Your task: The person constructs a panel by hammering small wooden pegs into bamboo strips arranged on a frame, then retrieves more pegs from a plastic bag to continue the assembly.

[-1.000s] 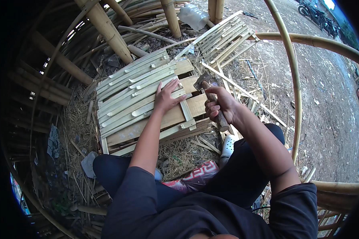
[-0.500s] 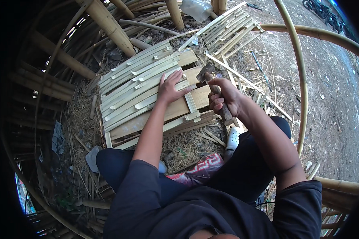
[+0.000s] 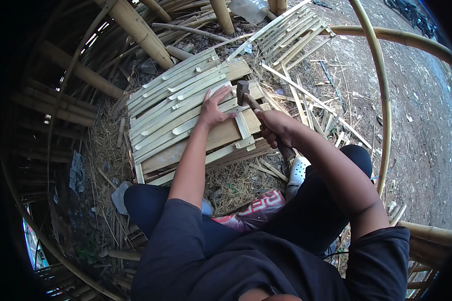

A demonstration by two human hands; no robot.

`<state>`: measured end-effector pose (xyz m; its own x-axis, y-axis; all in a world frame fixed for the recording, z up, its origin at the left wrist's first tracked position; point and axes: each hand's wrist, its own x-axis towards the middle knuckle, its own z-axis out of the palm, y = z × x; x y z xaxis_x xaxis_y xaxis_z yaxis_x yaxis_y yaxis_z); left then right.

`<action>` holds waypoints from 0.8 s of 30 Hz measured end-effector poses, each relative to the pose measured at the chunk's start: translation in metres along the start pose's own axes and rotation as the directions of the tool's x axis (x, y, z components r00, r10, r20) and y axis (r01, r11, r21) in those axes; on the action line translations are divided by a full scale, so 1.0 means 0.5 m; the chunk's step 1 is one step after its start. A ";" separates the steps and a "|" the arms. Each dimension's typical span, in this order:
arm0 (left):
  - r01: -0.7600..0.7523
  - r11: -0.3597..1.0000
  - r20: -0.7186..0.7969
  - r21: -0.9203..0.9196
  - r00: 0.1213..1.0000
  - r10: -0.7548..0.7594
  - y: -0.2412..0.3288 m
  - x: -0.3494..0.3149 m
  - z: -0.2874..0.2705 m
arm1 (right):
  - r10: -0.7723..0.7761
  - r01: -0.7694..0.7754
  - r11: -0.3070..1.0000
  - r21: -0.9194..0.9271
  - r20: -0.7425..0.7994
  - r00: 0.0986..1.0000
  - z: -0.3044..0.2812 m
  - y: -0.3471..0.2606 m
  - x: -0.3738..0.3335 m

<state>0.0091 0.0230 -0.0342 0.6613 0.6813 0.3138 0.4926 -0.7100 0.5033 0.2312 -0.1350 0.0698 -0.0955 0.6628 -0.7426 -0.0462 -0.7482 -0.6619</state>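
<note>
My right hand (image 3: 276, 126) is closed round the wooden handle of a hammer (image 3: 244, 93). The hammer's metal head sits over the right ends of the pale bamboo slats (image 3: 160, 116), close to my left thumb. Pressed flat on those slats is my left hand (image 3: 216, 109), its fingers stretched and the thumb apart. The slats lie side by side with gaps between them, over wooden boards (image 3: 165, 155). A short upright bamboo strip (image 3: 244, 128) crosses at their right ends, below the hammer head. Whether a nail is under the hammer cannot be made out.
A second slatted bamboo piece (image 3: 291, 37) lies at the far right, with loose strips (image 3: 311, 100) scattered near it. Thick bamboo poles (image 3: 140, 32) stand at the back left. A curved pole (image 3: 378, 90) rises on the right. A printed bag (image 3: 256, 208) lies between my legs.
The hammer head has shifted left and away from me, and now points up beside my left hand. My left hand stays on the slats.
</note>
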 end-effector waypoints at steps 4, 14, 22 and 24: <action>0.030 0.999 -0.013 0.045 0.999 -0.030 0.011 -0.001 0.001 | -0.002 0.001 0.999 -0.053 -0.025 1.000 0.011 0.011 -0.003; 0.027 0.996 -0.030 0.080 0.999 -0.024 0.031 -0.001 0.000 | 0.002 -0.005 0.995 -0.097 -0.031 1.000 -0.003 0.029 0.027; 0.016 0.984 -0.027 0.178 1.000 -0.012 0.033 -0.006 0.010 | 0.064 -0.083 0.984 -0.160 -0.119 0.991 0.015 0.016 -0.008; 0.006 0.982 -0.014 0.187 1.000 -0.004 0.029 -0.006 0.011 | 0.048 -0.072 0.975 -0.211 -0.116 0.992 0.014 0.020 -0.015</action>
<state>0.0172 0.0098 -0.0323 0.6514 0.6865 0.3231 0.5939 -0.7263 0.3461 0.2245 -0.1477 0.0694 0.0184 0.6247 -0.7807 0.1714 -0.7712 -0.6131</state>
